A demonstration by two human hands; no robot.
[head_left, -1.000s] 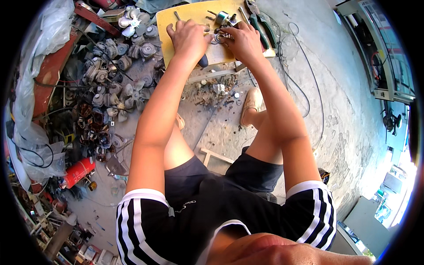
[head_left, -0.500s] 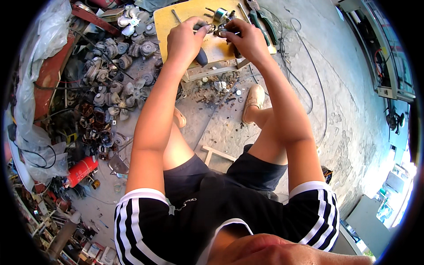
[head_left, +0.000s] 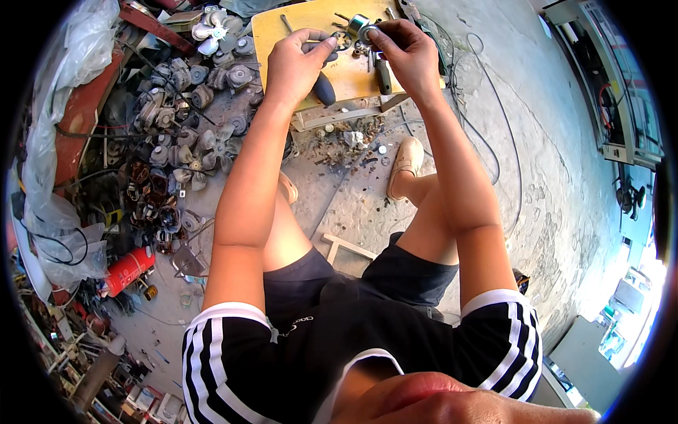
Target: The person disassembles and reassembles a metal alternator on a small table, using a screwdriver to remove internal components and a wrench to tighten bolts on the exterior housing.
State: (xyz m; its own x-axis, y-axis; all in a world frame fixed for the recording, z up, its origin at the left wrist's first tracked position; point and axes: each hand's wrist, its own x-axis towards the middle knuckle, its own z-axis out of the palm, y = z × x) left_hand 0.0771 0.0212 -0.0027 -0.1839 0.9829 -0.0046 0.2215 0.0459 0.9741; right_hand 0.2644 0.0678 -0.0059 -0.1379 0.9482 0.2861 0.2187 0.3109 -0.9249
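Observation:
Over the yellow tabletop (head_left: 272,32), my left hand (head_left: 296,67) pinches a small dark round part (head_left: 343,40) with a notched opening. My right hand (head_left: 409,56) has thumb and forefinger closed on a small round metal piece (head_left: 367,32), just right of that part. A greenish metal cylinder (head_left: 357,23) is behind the fingers, next to several small metal parts. Below my left hand shows a dark tool handle (head_left: 324,90); whether that hand touches it I cannot tell. Another dark handle (head_left: 383,76) lies left of my right wrist. My right hand largely hides the green-handled pliers.
Fan motors (head_left: 201,97) and a white fan blade (head_left: 210,30) are heaped on the floor at the left. A red cylinder (head_left: 130,271) lies nearer. Debris (head_left: 346,148) litters the floor below the table, and black cables (head_left: 487,106) loop at the right.
My right hand has moved up and right, away from my left fingers, with the round metal piece. The dark handle beneath it shows more fully; the pliers are now mostly covered.

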